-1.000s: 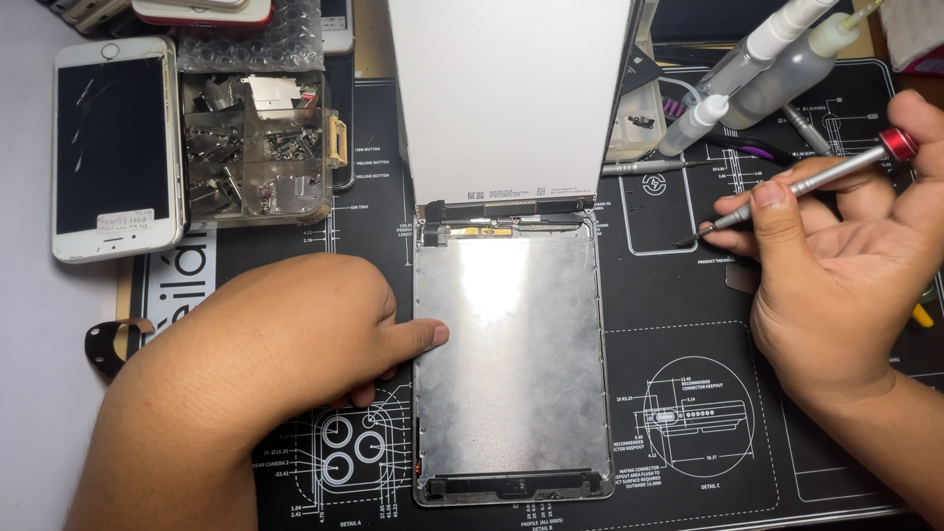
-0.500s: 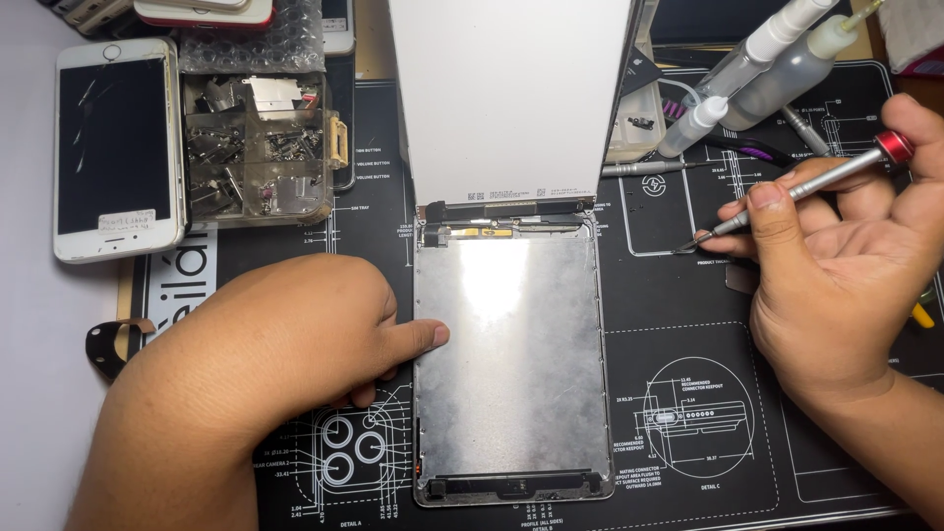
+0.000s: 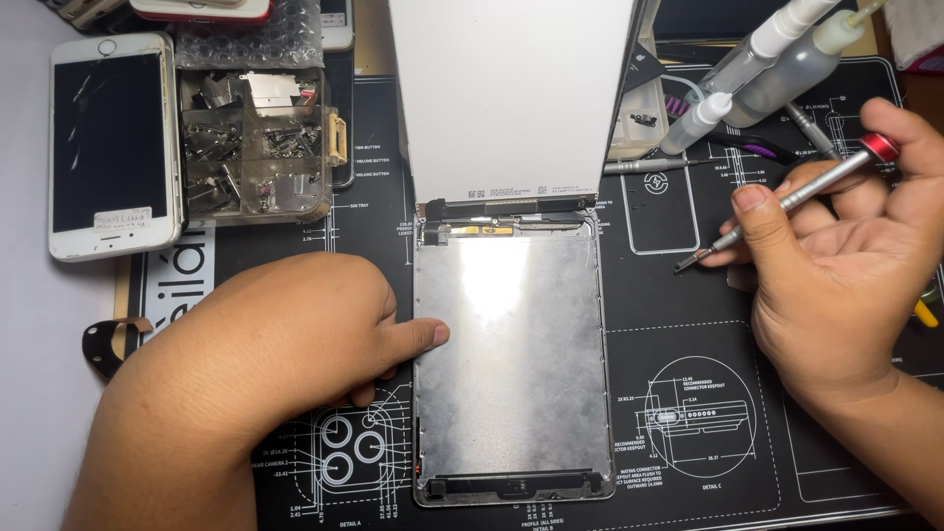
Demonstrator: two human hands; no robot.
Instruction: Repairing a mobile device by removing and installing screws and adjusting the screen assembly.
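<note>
An opened tablet body [image 3: 511, 364] with a bare silver metal shield lies on a black repair mat [image 3: 688, 423]. Its white display panel [image 3: 511, 98] is flipped up past the top edge, still joined near the hinge. My left hand [image 3: 275, 364] rests on the mat, with the thumb pressing the tablet's left edge. My right hand [image 3: 846, 265] holds a thin silver screwdriver [image 3: 787, 202] with a red cap. Its tip hovers over the mat, right of the tablet's top corner.
A white phone [image 3: 108, 147] lies at the far left. Beside it stands a clear parts box [image 3: 256, 147] with several small metal pieces. Squeeze bottles [image 3: 777, 59] and tools lie at the back right. A black strap loop [image 3: 103, 344] sits near my left wrist.
My right hand has shifted the screwdriver slightly. The left hand and the tablet have stayed put.
</note>
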